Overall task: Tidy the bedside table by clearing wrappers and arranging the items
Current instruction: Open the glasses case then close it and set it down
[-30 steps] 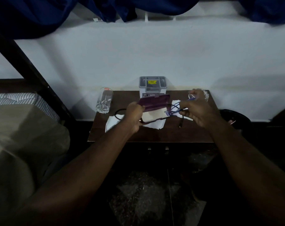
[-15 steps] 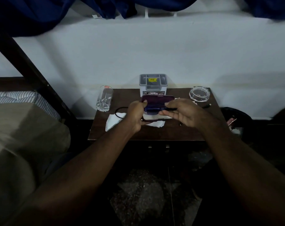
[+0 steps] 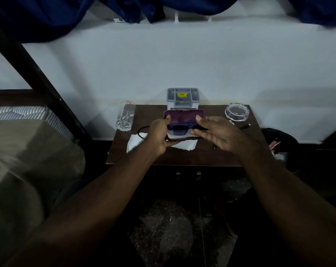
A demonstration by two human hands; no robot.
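Note:
A purple glasses case (image 3: 183, 116) is held open above the brown bedside table (image 3: 182, 155). My left hand (image 3: 158, 134) grips its left end, thumb on the lid. Blue glasses (image 3: 179, 129) lie in the case. My right hand (image 3: 216, 134) touches the case's right end, with its thumb on the lid's corner and its fingers on the glasses' arm. White paper wrappers (image 3: 135, 142) lie on the table under the case. A black cable (image 3: 142, 130) loops at the left.
A drinking glass (image 3: 125, 116) stands at the table's back left. A grey organiser box (image 3: 183, 98) sits against the wall and a glass ashtray (image 3: 237, 112) at the back right. A bed (image 3: 28, 151) is left, a dark bin (image 3: 280, 141) right.
My right hand carried the blue glasses from the right side of the table into the open case. The left hand kept hold of the case, which now faces me squarely.

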